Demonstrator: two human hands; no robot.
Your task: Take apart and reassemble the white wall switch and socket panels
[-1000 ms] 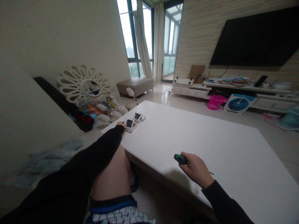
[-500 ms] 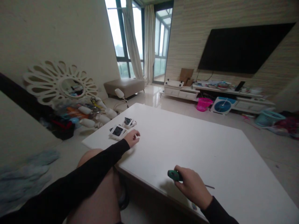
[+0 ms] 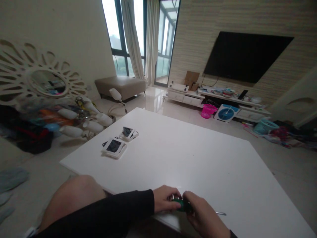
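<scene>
At the near edge of the flat, glossy white table (image 3: 173, 155): my two bare hands meet over a single tool.
Left hand (image 3: 166, 199): comes in from 9 o'clock, thumb and fingers pinching the end of the rounded, dark-green handle (image 3: 178, 202).
Right hand (image 3: 204, 215): comes in from 4 o'clock, fingers curled around that handle; how hard they press I cannot tell.
Handle and shaft: a thin, straight metal shaft (image 3: 221, 213) pokes out past my right hand at 3 o'clock; the stretch between is hidden, but I take both for one tool.
Long axis: almost crosswise to me, handle end toward 9 or 10, shaft toward 3 or 4, so facing away from the cases.
Nearer hand: both touch the handle, the right covering more of it; the left is closer to the cases.
Cases: a squarish white plastic case with a dark panel (image 3: 114, 147) at 10 o'clock, a similar farther case (image 3: 128, 133) just beyond, both well apart from my hands.
Floor beyond: taupe padded bench (image 3: 119, 86) at 11, bright pink basket (image 3: 208, 111) past 12, blue-and-white fan (image 3: 226, 113) at 1.
</scene>
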